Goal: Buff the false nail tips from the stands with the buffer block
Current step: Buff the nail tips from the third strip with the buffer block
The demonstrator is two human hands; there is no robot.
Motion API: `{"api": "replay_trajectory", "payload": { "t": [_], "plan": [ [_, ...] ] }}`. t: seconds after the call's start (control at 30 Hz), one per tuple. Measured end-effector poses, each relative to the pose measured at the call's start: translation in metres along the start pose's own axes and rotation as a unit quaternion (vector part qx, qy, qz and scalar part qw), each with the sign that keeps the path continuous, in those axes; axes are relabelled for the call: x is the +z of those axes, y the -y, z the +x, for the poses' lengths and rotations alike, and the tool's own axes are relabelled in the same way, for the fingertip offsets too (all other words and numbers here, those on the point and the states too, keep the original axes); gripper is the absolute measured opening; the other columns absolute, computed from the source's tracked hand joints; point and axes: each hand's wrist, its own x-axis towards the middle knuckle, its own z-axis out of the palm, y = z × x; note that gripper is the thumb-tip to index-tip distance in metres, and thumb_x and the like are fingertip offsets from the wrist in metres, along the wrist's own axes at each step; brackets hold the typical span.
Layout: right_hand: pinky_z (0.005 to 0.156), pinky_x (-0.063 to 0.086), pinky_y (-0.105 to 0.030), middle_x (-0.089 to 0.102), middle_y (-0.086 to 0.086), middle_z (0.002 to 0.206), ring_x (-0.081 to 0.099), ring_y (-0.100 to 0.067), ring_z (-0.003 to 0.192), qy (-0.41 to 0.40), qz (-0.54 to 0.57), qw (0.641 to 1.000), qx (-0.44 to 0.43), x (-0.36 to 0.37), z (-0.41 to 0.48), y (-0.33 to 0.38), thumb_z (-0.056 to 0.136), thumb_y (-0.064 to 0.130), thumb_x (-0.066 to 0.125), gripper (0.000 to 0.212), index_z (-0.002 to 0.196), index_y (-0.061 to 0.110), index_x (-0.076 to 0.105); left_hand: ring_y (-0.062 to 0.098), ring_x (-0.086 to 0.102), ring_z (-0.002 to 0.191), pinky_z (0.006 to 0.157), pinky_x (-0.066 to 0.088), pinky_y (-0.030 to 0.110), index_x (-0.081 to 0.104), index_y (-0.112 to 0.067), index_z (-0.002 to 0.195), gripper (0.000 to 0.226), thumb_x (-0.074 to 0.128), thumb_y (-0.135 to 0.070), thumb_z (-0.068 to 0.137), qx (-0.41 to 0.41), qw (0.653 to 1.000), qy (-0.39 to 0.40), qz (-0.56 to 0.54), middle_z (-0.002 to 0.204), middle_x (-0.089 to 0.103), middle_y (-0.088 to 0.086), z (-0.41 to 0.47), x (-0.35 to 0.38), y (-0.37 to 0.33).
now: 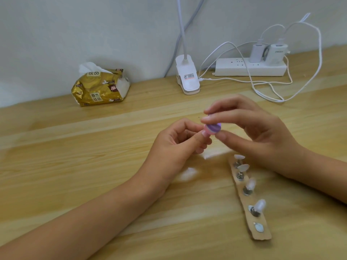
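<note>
A small purple and pink buffer block (268, 128) is pinched between the thumb and fingertips of my right hand (257, 132) above the table. My left hand (176, 145) has its fingers curled and its thumb and forefinger meet right against the block; whatever they pinch is hidden. A brown strip (262, 235) lies on the table below my right hand. On it stand several small metal stands with clear false nail tips (260, 205). The nearest spot on the strip has a flat metal disc (258, 227) without a stand.
A gold tissue pack (100, 87) sits at the back left. A white clip lamp base (187, 77) stands at the back centre. A white power strip (249, 67) with chargers and looping cables (270, 87) lies at the back right, by the wall.
</note>
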Motion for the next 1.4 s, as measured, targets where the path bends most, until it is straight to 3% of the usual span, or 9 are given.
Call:
{"api": "replay_trajectory", "payload": {
  "t": [0.07, 0.2, 0.27, 0.4, 0.5, 0.73, 0.93, 1.1, 1.4],
  "plan": [
    [0.1, 0.047, -0.033, 0.058, -0.008, 0.116, 0.06, -0.022, 0.112, -0.003, -0.03, 1.0, -0.008, 0.0, 0.001, -0.003, 0.094, 0.018, 0.064, 0.023, 0.116, 0.017, 0.066, 0.007, 0.062, 0.069, 0.067, 0.05, 0.017, 0.067, -0.022, 0.077, 0.004, 0.068, -0.026, 0.077, 0.002, 1.0, -0.002, 0.0, 0.074, 0.07, 0.001, 0.0, -0.001, 0.001],
    [0.099, 0.051, -0.028, 0.065, -0.001, 0.112, 0.064, -0.012, 0.108, -0.043, 0.037, 0.99, 0.13, -0.004, 0.004, -0.009, 0.086, 0.025, 0.066, 0.024, 0.11, 0.023, 0.069, 0.008, 0.064, 0.079, 0.073, 0.051, 0.018, 0.071, -0.025, 0.079, 0.003, 0.07, -0.026, 0.077, 0.0, 1.0, 0.002, -0.016, 0.082, 0.072, 0.001, -0.001, -0.001, 0.002],
    [0.092, 0.052, -0.023, 0.07, 0.004, 0.104, 0.068, -0.009, 0.098, -0.077, 0.088, 0.982, 0.148, -0.006, 0.005, -0.008, 0.085, 0.025, 0.067, 0.024, 0.108, 0.021, 0.068, 0.007, 0.065, 0.082, 0.075, 0.051, 0.017, 0.073, -0.026, 0.082, 0.007, 0.071, -0.027, 0.076, -0.003, 1.0, 0.002, -0.012, 0.086, 0.073, -0.001, -0.001, 0.0, 0.001],
    [0.083, 0.051, -0.019, 0.07, 0.006, 0.089, 0.066, -0.008, 0.085, -0.123, 0.148, 0.972, 0.135, -0.007, 0.005, -0.005, 0.082, 0.033, 0.07, 0.024, 0.103, 0.02, 0.067, 0.005, 0.063, 0.079, 0.076, 0.051, 0.016, 0.074, -0.029, 0.083, 0.01, 0.072, -0.03, 0.073, -0.01, 1.0, -0.01, -0.001, 0.084, 0.072, -0.005, 0.0, -0.002, 0.002],
    [0.08, 0.053, -0.02, 0.071, 0.006, 0.086, 0.066, -0.009, 0.081, -0.113, 0.165, 0.971, 0.132, -0.008, 0.005, -0.003, 0.083, 0.028, 0.069, 0.021, 0.101, 0.02, 0.067, 0.004, 0.059, 0.075, 0.075, 0.05, 0.016, 0.072, -0.028, 0.082, 0.009, 0.072, -0.03, 0.074, -0.002, 1.0, -0.015, 0.003, 0.081, 0.068, -0.009, 0.001, -0.002, 0.002],
    [0.08, 0.053, -0.022, 0.072, -0.002, 0.089, 0.069, -0.014, 0.086, -0.053, 0.159, 0.978, 0.123, -0.001, 0.001, 0.0, 0.088, 0.023, 0.066, 0.021, 0.106, 0.012, 0.064, 0.001, 0.055, 0.07, 0.07, 0.044, 0.016, 0.067, -0.024, 0.08, 0.007, 0.07, -0.019, 0.082, 0.021, 1.0, -0.015, 0.013, 0.074, 0.065, -0.015, 0.0, -0.004, 0.003],
    [0.082, 0.057, -0.028, 0.074, 0.0, 0.088, 0.07, -0.014, 0.085, -0.058, 0.155, 0.977, 0.135, 0.0, 0.001, 0.001, 0.086, 0.025, 0.067, 0.02, 0.103, 0.014, 0.065, 0.004, 0.052, 0.069, 0.073, 0.042, 0.024, 0.068, -0.026, 0.076, 0.006, 0.071, -0.022, 0.079, 0.026, 0.999, -0.019, 0.018, 0.072, 0.062, -0.013, 0.001, -0.004, 0.004],
    [0.08, 0.056, -0.023, 0.074, 0.001, 0.087, 0.07, -0.011, 0.083, -0.059, 0.167, 0.974, 0.144, 0.001, 0.001, 0.002, 0.085, 0.02, 0.065, 0.018, 0.103, 0.014, 0.065, 0.007, 0.05, 0.073, 0.077, 0.04, 0.03, 0.069, -0.026, 0.074, 0.005, 0.073, -0.028, 0.075, 0.022, 0.999, -0.021, 0.021, 0.076, 0.063, -0.007, 0.002, -0.007, 0.006],
    [0.077, 0.056, -0.021, 0.073, 0.001, 0.082, 0.07, -0.011, 0.078, -0.079, 0.189, 0.967, 0.152, 0.002, 0.002, 0.004, 0.082, 0.019, 0.063, 0.02, 0.099, 0.01, 0.064, 0.005, 0.051, 0.071, 0.076, 0.04, 0.028, 0.07, -0.026, 0.075, 0.007, 0.072, -0.032, 0.073, 0.017, 0.999, -0.018, 0.022, 0.075, 0.064, -0.01, 0.003, -0.008, 0.007]
  ]
}}
